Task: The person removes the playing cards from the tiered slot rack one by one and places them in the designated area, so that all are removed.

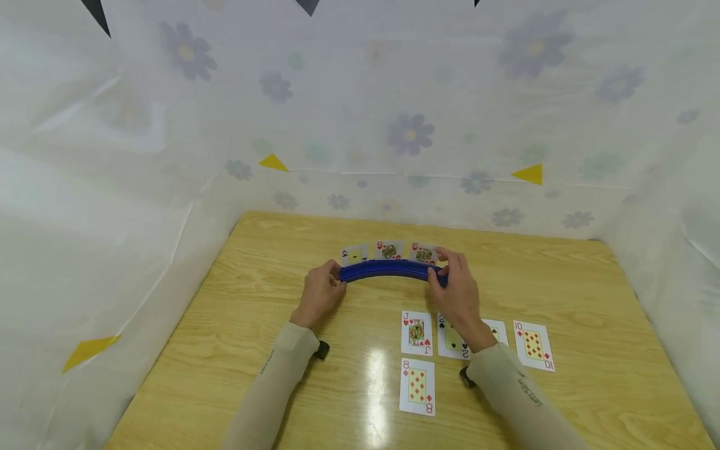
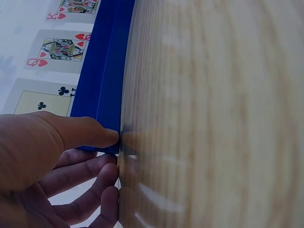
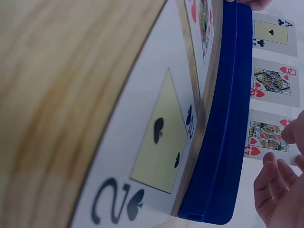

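Note:
A curved blue card holder (image 1: 388,269) stands on the table, with three cards upright in it: the ace of clubs (image 1: 354,256), the queen of hearts (image 1: 389,250) and the king of hearts (image 3: 266,137). At the holder's left end my left hand (image 1: 320,290) grips it, thumb (image 2: 95,133) on the front and fingers beneath or behind. My right hand (image 1: 457,290) is at the other end, its fingertips pinching the king near its outer edge. Part of the king is covered by those fingers.
Face up on the table lie the jack of hearts (image 1: 416,333), two of spades (image 1: 450,340), ten of diamonds (image 1: 534,345) and eight of diamonds (image 1: 417,386). Another card (image 1: 497,330) is partly hidden beneath my right forearm. Flowered white sheeting (image 1: 360,125) surrounds the table.

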Motion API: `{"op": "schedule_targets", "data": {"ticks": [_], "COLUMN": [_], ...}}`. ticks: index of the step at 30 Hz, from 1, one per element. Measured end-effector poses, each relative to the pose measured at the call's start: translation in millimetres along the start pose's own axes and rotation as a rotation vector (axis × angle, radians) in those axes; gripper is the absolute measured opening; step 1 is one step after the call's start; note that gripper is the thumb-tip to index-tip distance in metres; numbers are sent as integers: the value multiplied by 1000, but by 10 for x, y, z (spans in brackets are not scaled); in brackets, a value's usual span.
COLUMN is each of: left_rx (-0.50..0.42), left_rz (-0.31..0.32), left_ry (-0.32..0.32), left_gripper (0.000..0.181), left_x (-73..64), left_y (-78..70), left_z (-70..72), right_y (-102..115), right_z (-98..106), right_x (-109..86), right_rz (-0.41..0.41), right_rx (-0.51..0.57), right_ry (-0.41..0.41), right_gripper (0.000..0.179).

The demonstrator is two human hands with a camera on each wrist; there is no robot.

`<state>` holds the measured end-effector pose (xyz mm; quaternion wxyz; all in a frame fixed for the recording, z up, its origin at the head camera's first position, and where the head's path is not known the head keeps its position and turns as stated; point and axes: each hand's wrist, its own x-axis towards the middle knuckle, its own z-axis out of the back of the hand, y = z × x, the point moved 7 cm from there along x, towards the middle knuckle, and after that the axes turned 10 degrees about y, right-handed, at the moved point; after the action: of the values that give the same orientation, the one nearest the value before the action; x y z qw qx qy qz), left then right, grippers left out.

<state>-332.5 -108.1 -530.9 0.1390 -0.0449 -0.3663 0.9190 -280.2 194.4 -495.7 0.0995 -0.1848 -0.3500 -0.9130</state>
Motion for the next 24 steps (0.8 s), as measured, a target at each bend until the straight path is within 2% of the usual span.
{"op": "schedule_targets", "data": {"ticks": [5, 11, 13, 24], "left_rx": [2, 22, 23, 11], "left_rz": [-3, -10, -14, 5], "left_ry": [5, -1, -2, 7], "left_gripper": [25, 26, 26, 26], "left_x": [-3, 5, 1, 0], "left_y": [9, 16, 14, 13], "left_z": [-3, 1, 5, 4], "right_y": [-28, -11, -6, 14], "right_z": [12, 36, 33, 45], "right_x": [32, 40, 32, 3], "right_rz": [-27, -10, -8, 8], "right_rx": [9, 10, 9, 17], "right_ry": [-51, -107, -113, -121], "right_gripper": [49, 18, 14, 14]}}
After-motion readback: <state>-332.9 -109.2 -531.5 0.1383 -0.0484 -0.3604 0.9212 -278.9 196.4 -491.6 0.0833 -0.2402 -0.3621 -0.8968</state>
